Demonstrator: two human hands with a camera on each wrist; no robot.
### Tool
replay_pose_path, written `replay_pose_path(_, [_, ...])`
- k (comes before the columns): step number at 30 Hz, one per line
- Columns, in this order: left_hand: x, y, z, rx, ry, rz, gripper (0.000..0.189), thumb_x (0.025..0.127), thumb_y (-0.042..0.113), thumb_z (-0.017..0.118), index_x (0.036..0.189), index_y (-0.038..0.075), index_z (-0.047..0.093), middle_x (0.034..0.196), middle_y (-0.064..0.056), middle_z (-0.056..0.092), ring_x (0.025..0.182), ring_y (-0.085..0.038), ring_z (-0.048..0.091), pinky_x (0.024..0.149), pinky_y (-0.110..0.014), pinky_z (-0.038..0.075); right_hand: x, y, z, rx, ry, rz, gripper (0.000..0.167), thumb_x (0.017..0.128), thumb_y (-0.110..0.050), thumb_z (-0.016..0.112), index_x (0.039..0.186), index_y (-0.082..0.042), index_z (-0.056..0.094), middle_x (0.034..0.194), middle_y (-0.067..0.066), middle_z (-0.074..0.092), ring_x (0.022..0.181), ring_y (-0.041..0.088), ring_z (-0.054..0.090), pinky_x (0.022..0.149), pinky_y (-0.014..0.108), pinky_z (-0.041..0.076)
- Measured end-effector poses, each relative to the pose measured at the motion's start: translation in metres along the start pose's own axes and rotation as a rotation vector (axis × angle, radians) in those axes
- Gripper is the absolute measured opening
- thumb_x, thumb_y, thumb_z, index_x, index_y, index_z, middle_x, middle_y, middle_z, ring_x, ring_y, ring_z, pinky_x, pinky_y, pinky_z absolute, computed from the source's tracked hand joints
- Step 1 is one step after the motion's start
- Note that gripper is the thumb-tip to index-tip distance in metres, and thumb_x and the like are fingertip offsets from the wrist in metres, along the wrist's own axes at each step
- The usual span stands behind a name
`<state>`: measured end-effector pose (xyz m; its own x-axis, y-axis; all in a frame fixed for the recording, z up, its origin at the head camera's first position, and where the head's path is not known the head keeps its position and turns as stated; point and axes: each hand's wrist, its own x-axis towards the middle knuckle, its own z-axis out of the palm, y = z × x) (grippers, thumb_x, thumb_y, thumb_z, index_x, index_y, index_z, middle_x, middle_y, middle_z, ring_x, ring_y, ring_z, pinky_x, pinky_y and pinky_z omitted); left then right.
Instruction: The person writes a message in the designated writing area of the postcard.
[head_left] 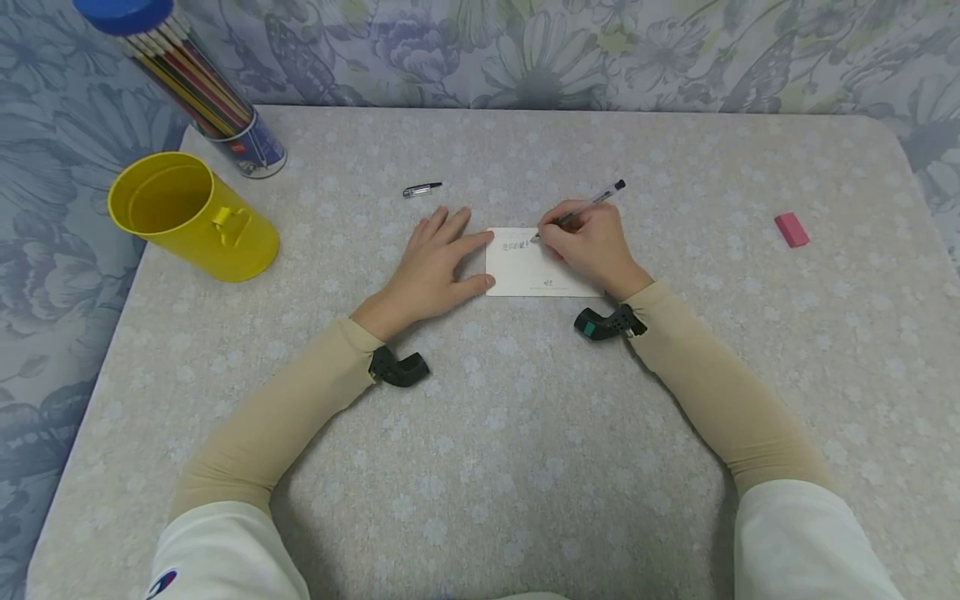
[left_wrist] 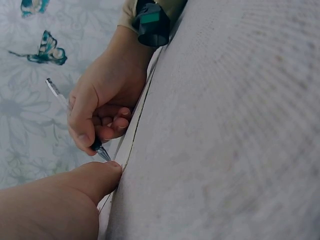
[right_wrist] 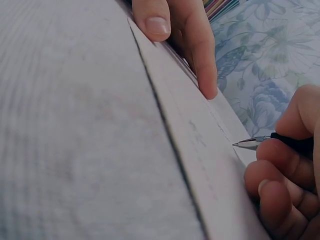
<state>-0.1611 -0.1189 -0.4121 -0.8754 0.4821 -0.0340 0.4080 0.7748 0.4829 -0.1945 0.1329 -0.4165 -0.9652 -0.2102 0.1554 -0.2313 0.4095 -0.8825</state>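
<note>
A small white card (head_left: 517, 271) lies flat on the table, with a short line of dark handwriting near its top and faint print near its lower edge. My right hand (head_left: 592, 242) pinches a clear pen (head_left: 603, 195) with a black grip, its metal tip right at the end of the written line. The side of that hand covers the card's right part. My left hand (head_left: 435, 267) lies spread on the table, thumb and index fingertips resting on the card's left edge. In the right wrist view, the left thumb (right_wrist: 152, 22) sits at the card's corner.
A pen cap (head_left: 422, 190) lies above the left hand. At the left stand a yellow bucket-shaped cup (head_left: 232, 237) and a clear tube of colored pencils (head_left: 195, 83) with a blue lid. A pink eraser (head_left: 792, 230) lies at the right. Floral wall covering borders the table's back edge.
</note>
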Motion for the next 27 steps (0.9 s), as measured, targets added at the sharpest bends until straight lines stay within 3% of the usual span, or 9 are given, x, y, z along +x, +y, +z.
replay_pose_path(13, [0.0002, -0.0004, 0.001, 0.001, 0.001, 0.0, 0.066, 0.095, 0.045, 0.068, 0.151, 0.015, 0.052, 0.167, -0.021, 0.027, 0.157, -0.048, 0.012, 0.126, -0.065, 0.008, 0.0006, -0.0014, 0.001, -0.032, 0.026, 0.001, 0.018, 0.087, -0.008, 0.062, 0.082, -0.003, 0.078, 0.055, -0.008, 0.06, 0.045, 0.007, 0.05, 0.048, 0.019, 0.038])
replay_pose_path(27, [0.0008, -0.0009, 0.001, 0.003, -0.002, -0.005, 0.064, 0.096, 0.044, 0.067, 0.151, 0.015, 0.052, 0.167, -0.022, 0.027, 0.157, -0.048, 0.013, 0.126, -0.064, 0.008, -0.0007, -0.0023, 0.0008, -0.019, 0.0, -0.001, 0.015, 0.088, -0.008, 0.066, 0.085, -0.002, 0.08, 0.059, -0.003, 0.064, 0.045, 0.006, 0.049, 0.047, 0.018, 0.036])
